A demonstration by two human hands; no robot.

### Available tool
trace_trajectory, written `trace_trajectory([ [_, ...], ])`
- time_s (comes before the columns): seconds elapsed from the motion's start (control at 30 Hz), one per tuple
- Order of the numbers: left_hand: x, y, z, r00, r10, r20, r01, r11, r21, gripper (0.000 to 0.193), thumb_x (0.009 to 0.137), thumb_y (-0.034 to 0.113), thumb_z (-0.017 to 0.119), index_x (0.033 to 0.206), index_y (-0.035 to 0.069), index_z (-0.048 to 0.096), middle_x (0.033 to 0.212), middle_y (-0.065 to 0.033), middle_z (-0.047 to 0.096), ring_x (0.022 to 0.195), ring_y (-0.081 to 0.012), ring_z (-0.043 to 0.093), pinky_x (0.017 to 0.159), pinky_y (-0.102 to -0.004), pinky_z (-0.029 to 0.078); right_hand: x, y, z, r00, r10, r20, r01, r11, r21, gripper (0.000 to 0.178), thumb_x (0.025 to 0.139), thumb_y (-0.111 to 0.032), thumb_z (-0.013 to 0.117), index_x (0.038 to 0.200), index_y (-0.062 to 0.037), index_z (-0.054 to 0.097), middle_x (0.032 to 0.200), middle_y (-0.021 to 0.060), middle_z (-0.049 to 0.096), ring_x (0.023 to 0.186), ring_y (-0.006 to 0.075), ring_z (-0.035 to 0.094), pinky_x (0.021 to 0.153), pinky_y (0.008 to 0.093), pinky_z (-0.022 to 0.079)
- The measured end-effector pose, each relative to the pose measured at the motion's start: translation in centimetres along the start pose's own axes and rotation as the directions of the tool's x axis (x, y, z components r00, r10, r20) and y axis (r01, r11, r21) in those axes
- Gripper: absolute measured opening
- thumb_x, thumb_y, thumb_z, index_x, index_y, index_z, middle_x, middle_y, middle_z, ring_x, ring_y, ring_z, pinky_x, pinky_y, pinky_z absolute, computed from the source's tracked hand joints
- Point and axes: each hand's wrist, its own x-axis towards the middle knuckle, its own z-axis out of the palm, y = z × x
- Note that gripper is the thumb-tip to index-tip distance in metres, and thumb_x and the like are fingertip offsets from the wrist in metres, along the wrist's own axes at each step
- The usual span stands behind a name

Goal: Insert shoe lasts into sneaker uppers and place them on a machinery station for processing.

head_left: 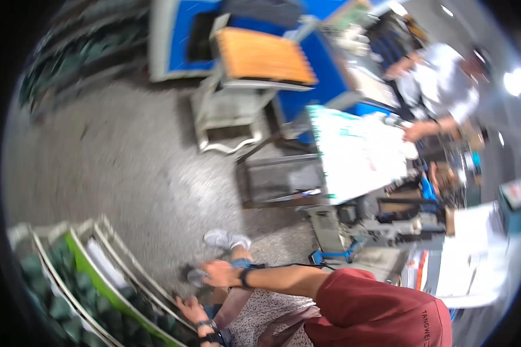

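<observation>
My right hand (219,274), with a dark wristband, reaches in from the right under a red sleeve. Its fingers curl at a blurred grey, rounded object (197,276) whose kind I cannot make out. Lower down, my left hand (191,310) has its fingers apart and nothing visible in them. It is beside the pale rail of a rack (121,240). That rack carries several dark green pieces (58,309), a green strip (90,274) and a white item (107,266); motion blurs their shapes.
A stool with an orange top (266,56) stands by a blue panel at the back. A worktable (359,156) with a bright white top is to the right, where a person in white (440,81) works. Dark racks (87,58) line the far left. Grey floor (127,162) lies between.
</observation>
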Motion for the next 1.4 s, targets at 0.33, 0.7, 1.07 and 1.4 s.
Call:
trace_trajectory([
  [0.33,-14.1,10.8,7.4,0.814,0.012,0.58,-0.235,0.921,0.312,0.044,0.095,0.01,0.066,0.134,0.003,0.049,0.084,-0.0048,0.065,0.062,-0.0103,0.054,0.054,-0.0239,0.044,-39.3,22.7,-23.2,0.403,0.571,-0.715,-0.29,0.821,0.492,0.043,0.086,-0.027,0.059,0.125,-0.0093,0.062,0.099,0.0173,0.072,0.094,0.0347,0.07,0.085,0.0443,0.055],
  [0.7,-37.8,25.7,38.1,0.369,0.329,0.869,-0.924,0.23,0.305,0.063,0.084,0.017,0.074,0.136,-0.006,0.047,0.133,-0.0273,0.054,0.121,-0.0395,0.056,0.103,-0.0436,0.046,-46.3,39.7,-56.6,0.164,0.156,-0.974,-0.165,0.978,0.128,0.073,0.081,-0.017,0.068,0.148,-0.0105,0.038,0.14,0.0252,0.044,0.112,0.0455,0.058,0.093,0.0501,0.051],
  [1.07,-50.4,29.2,68.9,-0.133,0.31,0.941,-0.923,-0.385,-0.004,0.083,0.074,0.018,0.081,0.142,-0.002,0.039,0.142,-0.028,0.04,0.127,-0.0462,0.046,0.107,-0.0473,0.041,-52.9,34.7,-47.2,-0.024,0.025,-0.999,0.137,0.99,0.022,0.021,0.069,0.002,0.063,0.083,-0.0058,0.05,0.087,0.0134,0.05,0.084,0.037,0.056,0.07,0.0479,0.046],
  [1.4,-47.4,32.7,75.6,-0.234,0.088,0.968,-0.761,-0.637,-0.126,0.048,0.08,0.029,0.079,0.114,0.0,0.063,0.109,-0.023,0.065,0.103,-0.0426,0.062,0.09,-0.0466,0.05,-66.2,25.4,-25.8,-0.271,0.443,-0.855,-0.017,0.885,0.465,0.025,0.069,0.006,0.066,0.089,-0.0043,0.055,0.094,0.0108,0.051,0.09,0.0341,0.056,0.076,0.0445,0.05],
])
